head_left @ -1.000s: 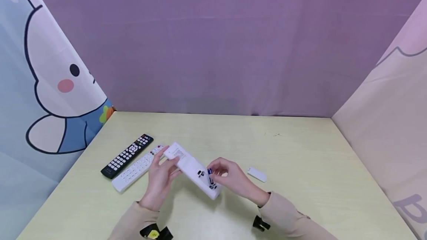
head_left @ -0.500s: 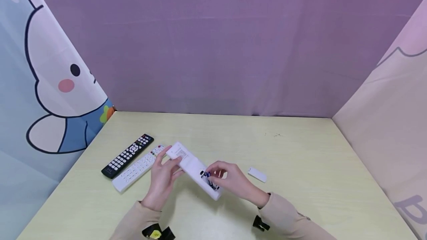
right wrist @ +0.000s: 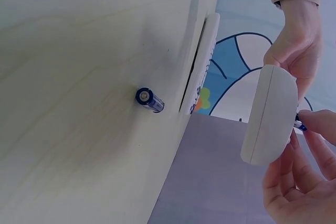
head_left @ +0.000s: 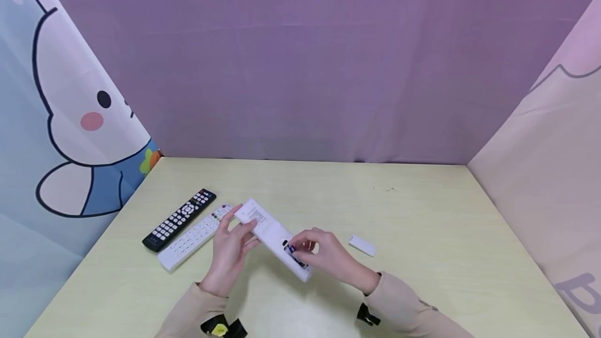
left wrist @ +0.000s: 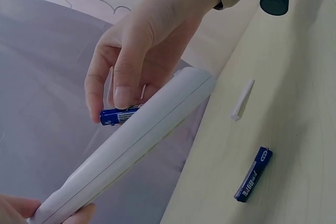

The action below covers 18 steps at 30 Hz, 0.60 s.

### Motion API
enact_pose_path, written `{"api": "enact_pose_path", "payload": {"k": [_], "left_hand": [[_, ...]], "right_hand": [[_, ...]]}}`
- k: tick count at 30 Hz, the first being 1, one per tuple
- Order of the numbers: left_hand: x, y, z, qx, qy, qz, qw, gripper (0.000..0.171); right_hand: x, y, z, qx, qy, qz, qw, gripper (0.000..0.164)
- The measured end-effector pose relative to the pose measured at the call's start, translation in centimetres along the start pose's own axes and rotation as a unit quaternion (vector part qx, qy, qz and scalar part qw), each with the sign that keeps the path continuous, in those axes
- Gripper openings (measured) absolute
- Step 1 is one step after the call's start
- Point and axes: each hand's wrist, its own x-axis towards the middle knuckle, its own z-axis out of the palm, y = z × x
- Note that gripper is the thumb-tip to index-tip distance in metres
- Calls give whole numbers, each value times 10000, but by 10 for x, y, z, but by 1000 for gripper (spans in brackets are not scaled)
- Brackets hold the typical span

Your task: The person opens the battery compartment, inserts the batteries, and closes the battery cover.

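My left hand (head_left: 226, 257) grips a white remote control (head_left: 269, 233) by its labelled end, tilted above the table with its back up and the battery compartment uncovered. The thumb lies across the back. At the compartment my right hand (head_left: 326, 254) pinches a blue battery (left wrist: 116, 116) between thumb and index finger. That battery sits slanted, one end out of the compartment and the other hidden behind the remote's edge in the left wrist view. A second blue battery (left wrist: 253, 174) lies on the table below; the remote hides it in the head view.
The small white battery cover (head_left: 362, 245) lies on the table to the right of my right hand. Left of my left hand lie a second white remote (head_left: 190, 241) and a black remote (head_left: 179, 220), button side up. A purple curtain (head_left: 310, 77) hangs behind the table.
My right hand has lowered the battery further into the compartment and shifted slightly left. My left hand and the remote have moved slightly to the right.
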Motion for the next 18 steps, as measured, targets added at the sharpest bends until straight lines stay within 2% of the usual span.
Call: {"api": "enact_pose_path", "payload": {"k": [5,10,13,18], "left_hand": [[0,1,0,16,7,-20,10000,57],[-1,1,0,15,36,-55,10000,57],[-1,2,1,22,33,-66,10000,58],[-2,4,1,-4,-7,-84,10000,59]], "right_hand": [[-1,0,0,-95,-18,-185,9998,15],[-2,0,-1,-467,-55,-656,9967,19],[-4,-2,-2,-915,-108,-913,9916,28],[-8,-4,-3,-1458,-485,-776,9851,53]]}}
